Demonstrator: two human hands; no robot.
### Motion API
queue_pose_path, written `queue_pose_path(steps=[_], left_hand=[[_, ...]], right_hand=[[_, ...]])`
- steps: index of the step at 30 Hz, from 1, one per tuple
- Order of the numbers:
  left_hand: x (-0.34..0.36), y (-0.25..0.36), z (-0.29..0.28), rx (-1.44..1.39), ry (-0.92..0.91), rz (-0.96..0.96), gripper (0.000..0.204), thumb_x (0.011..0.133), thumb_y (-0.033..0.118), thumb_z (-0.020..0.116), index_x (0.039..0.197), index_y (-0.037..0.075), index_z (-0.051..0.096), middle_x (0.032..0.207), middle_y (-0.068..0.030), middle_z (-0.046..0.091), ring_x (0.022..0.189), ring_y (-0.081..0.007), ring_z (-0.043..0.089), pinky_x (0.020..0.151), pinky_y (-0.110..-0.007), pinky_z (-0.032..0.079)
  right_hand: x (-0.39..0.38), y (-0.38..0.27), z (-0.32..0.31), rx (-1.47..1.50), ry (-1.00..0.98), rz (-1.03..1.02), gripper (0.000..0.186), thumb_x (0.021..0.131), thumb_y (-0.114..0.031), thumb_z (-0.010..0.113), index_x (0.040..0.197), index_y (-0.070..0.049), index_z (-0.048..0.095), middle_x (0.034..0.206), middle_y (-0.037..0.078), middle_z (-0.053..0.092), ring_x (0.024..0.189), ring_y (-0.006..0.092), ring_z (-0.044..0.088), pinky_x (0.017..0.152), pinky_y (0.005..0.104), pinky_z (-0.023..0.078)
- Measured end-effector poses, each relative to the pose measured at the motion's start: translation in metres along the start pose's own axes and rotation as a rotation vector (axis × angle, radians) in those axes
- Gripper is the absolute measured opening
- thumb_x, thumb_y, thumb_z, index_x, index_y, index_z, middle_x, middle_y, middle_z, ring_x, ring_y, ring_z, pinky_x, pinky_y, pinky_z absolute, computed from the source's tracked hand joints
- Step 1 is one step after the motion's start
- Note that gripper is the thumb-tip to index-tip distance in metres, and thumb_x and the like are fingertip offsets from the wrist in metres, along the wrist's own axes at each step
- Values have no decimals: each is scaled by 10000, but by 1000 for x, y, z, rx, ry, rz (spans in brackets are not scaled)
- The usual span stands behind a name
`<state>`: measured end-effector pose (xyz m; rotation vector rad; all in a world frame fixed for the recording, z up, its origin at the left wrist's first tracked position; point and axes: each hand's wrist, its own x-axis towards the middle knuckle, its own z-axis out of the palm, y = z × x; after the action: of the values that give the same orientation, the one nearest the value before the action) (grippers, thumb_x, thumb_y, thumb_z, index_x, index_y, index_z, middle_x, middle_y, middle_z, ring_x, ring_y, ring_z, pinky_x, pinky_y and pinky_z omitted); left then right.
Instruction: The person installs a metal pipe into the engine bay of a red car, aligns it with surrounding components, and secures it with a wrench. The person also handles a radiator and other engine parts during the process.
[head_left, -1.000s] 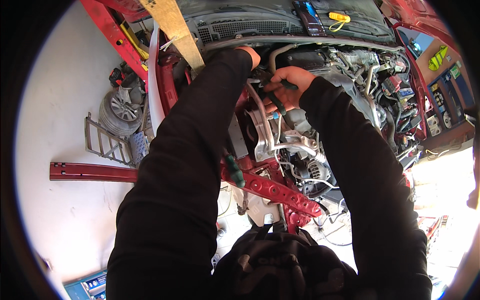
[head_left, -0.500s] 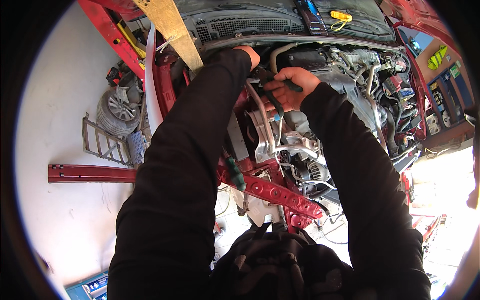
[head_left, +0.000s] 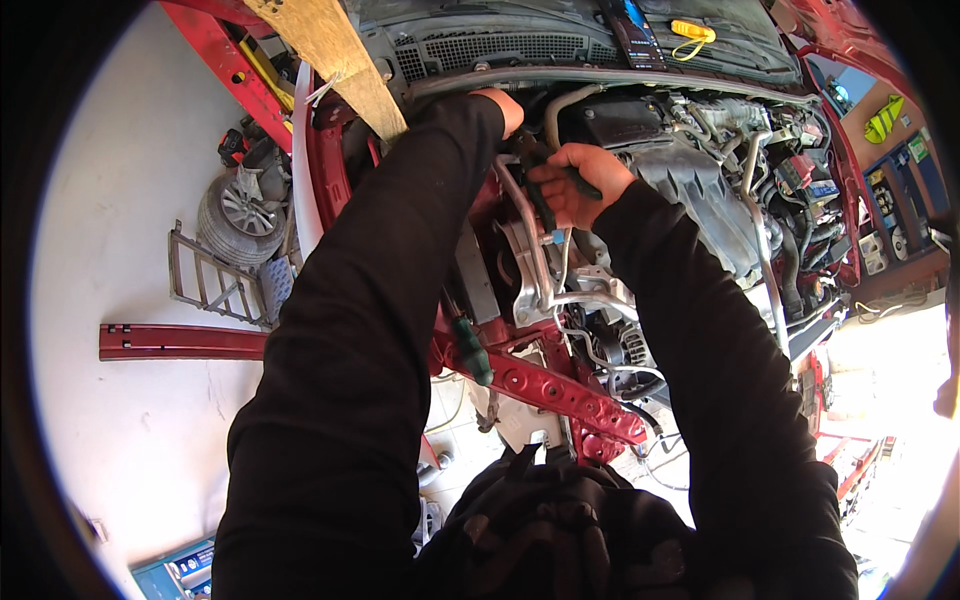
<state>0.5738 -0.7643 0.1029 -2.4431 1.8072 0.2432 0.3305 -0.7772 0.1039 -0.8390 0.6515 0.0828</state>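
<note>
My right hand (head_left: 585,185) grips dark-handled pliers (head_left: 548,195) among the engine's hoses, its fingers wrapped round a handle, just above a metal pipe (head_left: 540,265) with a blue fitting (head_left: 555,237). My left hand (head_left: 498,108) reaches down at the back of the red car's engine bay, below the cowl seal; its fingers are hidden behind my wrist and the parts. A green-handled tool (head_left: 470,348) lies lower down beside the red front crossmember (head_left: 565,398), partly behind my left sleeve.
A wooden plank (head_left: 330,55) angles down at the left. A phone (head_left: 628,30) and yellow tool (head_left: 692,38) lie above the cowl. Left are a wheel (head_left: 240,215), metal rack (head_left: 205,280) and red beam (head_left: 180,340). Shelves (head_left: 890,210) stand right.
My right hand has shifted slightly with the pliers, its fingers curled more round the handle. The view has moved a little; my left hand stays in about the same spot.
</note>
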Motion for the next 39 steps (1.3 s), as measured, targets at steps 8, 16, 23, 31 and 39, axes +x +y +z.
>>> queue_pose_path(steps=[8, 16, 23, 31, 39], left_hand=[[-4, 2, -2, 9, 13, 12, 263, 776, 181, 702, 968, 47, 821, 1002, -228, 781, 913, -428, 742, 803, -512, 569], [6, -4, 8, 131, 47, 116, 247, 813, 226, 703, 945, 54, 821, 1020, -189, 796, 917, -405, 752, 799, -479, 585], [7, -7, 11, 86, 76, 109, 289, 847, 311, 663, 824, 57, 798, 836, -127, 775, 770, -304, 721, 710, -457, 542], [-3, -2, 2, -5, 28, 19, 252, 842, 281, 670, 882, 75, 809, 863, -157, 777, 809, -355, 721, 727, -469, 543], [-2, 10, -2, 83, -26, -24, 245, 855, 239, 705, 1028, 113, 825, 1028, -166, 797, 951, -379, 754, 819, -492, 588]], right_hand=[[-10, 2, 5, 55, -49, -25, 450, 1005, -297, 561, 1265, 68, 605, 1047, 189, 673, 1027, 428, 709, 973, 558, 584], [-19, -4, -3, -33, -25, 23, 493, 1004, -290, 550, 1323, 85, 576, 1281, 299, 681, 1198, 500, 682, 1034, 587, 561], [-15, 0, -9, -12, -62, 15, 489, 1005, -306, 538, 1317, 68, 584, 1250, 284, 692, 1179, 484, 684, 1038, 592, 556], [-13, 6, -3, 24, 11, -38, 452, 1024, -299, 531, 1284, 67, 581, 1271, 299, 668, 1198, 501, 665, 1064, 652, 533], [-4, 4, -7, 120, 5, -55, 384, 1034, -245, 544, 1227, 87, 547, 1252, 341, 647, 1155, 527, 685, 1014, 681, 575]])
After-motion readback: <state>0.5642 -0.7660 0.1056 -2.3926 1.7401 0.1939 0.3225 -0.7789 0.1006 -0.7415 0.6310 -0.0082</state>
